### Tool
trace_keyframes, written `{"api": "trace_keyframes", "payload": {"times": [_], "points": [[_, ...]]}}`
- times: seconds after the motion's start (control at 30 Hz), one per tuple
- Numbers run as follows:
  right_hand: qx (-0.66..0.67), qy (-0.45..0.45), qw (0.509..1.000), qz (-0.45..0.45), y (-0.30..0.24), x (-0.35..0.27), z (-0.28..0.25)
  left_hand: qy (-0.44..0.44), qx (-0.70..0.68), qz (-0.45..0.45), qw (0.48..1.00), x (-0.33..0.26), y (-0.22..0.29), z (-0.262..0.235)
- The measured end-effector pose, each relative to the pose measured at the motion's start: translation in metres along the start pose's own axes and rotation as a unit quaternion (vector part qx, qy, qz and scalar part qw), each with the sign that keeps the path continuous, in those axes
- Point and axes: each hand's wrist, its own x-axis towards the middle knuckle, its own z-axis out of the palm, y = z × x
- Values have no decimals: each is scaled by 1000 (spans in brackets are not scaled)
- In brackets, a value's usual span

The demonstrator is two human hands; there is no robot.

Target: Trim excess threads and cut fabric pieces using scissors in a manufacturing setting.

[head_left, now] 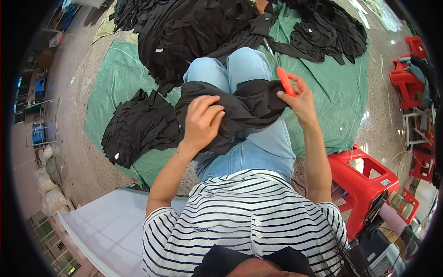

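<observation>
Stripes cross my white shirt (240, 198), closest of all. On the left, a black heap (140, 124) sits on a green sheet (113, 67). My left hand (201, 121) bends loosely over the black cloth (251, 104) on my lap (240, 157); I can't tell if it pinches. My right hand (302, 100) grips an orange tool (284, 81) by the cloth's edge.

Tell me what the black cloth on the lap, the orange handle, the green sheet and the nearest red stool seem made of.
Black cloth: matte textile, falling in soft folds; weave unclear.
Orange handle: probably smooth plastic, from its even, bright colour.
Green sheet: likely plastic tarpaulin, shiny along its creases.
Red stool: probably moulded plastic, glossy with rounded openings.
</observation>
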Motion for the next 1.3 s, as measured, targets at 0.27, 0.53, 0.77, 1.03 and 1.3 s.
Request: {"api": "trace_keyframes", "payload": {"times": [0.27, 0.53, 0.77, 1.03, 1.3], "points": [[-200, 201, 898, -337, -73, 119, -27, 21, -105, -11, 994, 34, -8, 36], [-374, 163, 880, -245, 6, 111, -20, 60, -187, -124, 973, 60, -29, 52], [-365, 23, 925, -102, -25, -56, -13, -102, -175, -2, 979, 81, -36, 53], [-457, 22, 882, -114, -38, -103, 11, -84, -239, -100, 962, 79, -38, 66], [-480, 27, 870, -106, -34, -96, 11, -80, -254, -121, 956, 79, -32, 69]]}}
